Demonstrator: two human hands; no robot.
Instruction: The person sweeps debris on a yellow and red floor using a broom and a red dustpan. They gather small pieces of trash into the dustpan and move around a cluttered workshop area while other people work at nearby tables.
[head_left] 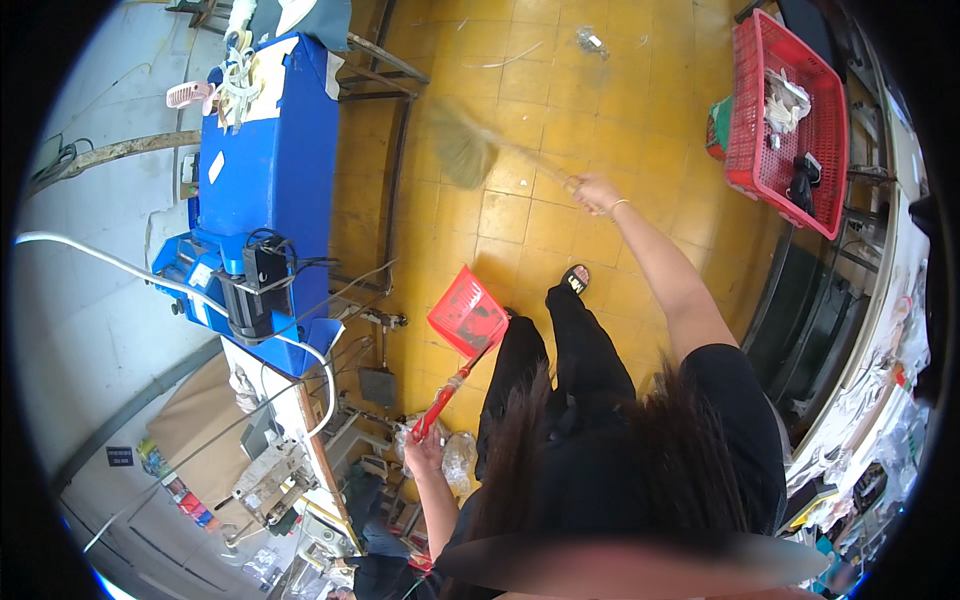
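Observation:
My right hand point(597, 194) is closed around the pale handle of a broom point(468, 148), reaching forward and to the right. The broom's bristle head is smeared by motion over the yellow tiled floor point(500, 215). Lower left, my left hand point(424, 452) grips the red handle of a dustpan point(468, 312). The dustpan's red tray lies low in front of my legs, with dark grey dirt visible in it. The broom head is apart from the tray, farther ahead.
A red plastic basket point(740, 125) holding white and black items stands at the far right. On the left are a blue machine table point(265, 180) and a sewing machine point(270, 485). Clear plastic bags point(458, 462) lie near my left hand. Scraps point(592, 42) are on the far floor.

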